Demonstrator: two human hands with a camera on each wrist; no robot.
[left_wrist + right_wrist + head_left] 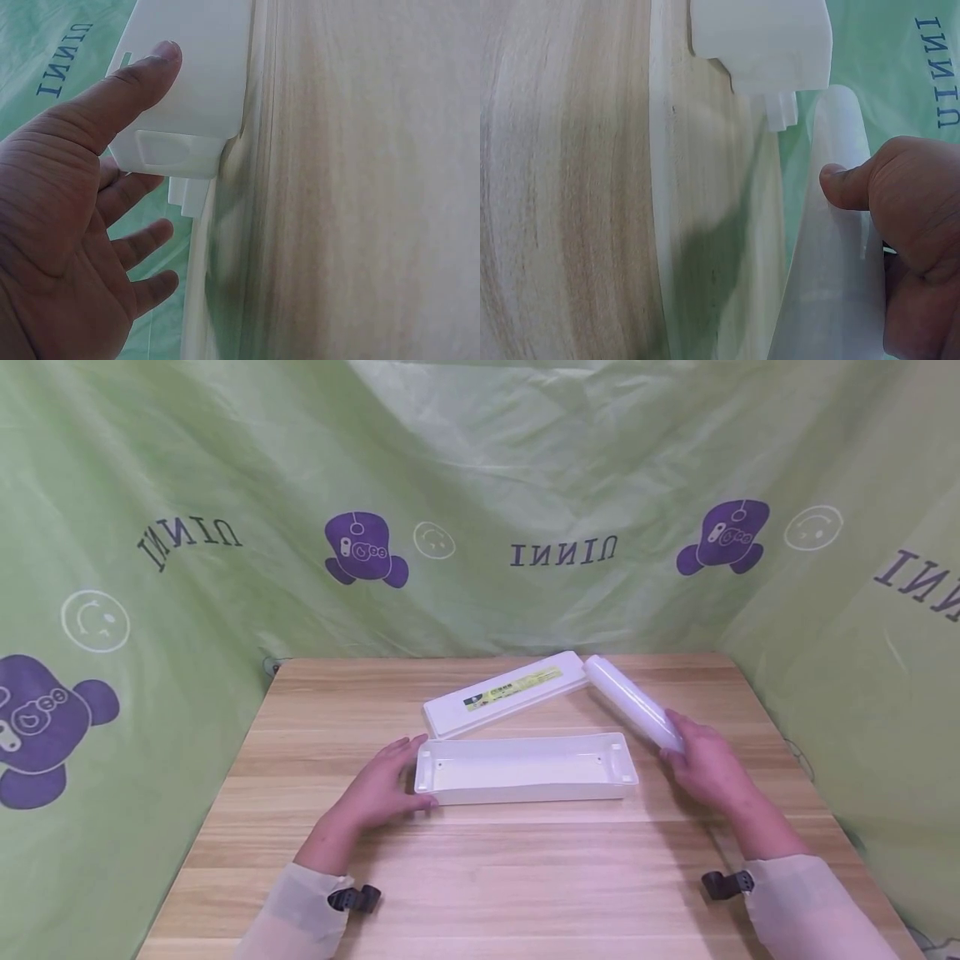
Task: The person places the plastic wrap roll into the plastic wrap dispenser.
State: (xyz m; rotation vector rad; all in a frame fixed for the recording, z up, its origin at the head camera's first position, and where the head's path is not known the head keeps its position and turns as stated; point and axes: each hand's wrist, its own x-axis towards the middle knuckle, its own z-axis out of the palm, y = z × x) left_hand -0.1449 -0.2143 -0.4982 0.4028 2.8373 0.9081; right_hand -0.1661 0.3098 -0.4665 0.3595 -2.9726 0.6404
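Note:
A long white open-topped box [532, 794] stands on the wooden table. My left hand [378, 787] holds its left end, with the thumb [154, 71] on the front wall and the index finger behind the corner; the other fingers hang free of it in the left wrist view. My right hand [708, 768] grips the near end of a roll of cling film [633, 703], which slants away to the left, right of the box. In the right wrist view the thumb lies along the roll [829, 277]. Behind the box, a white lid [450, 714] with a green label lies diagonally.
The wooden tabletop [517, 868] runs back to a green printed curtain [480, 452] that hangs behind and on both sides. The roll's far end reaches the right end of the lid. A dark wrist camera [356, 898] sits on the left sleeve.

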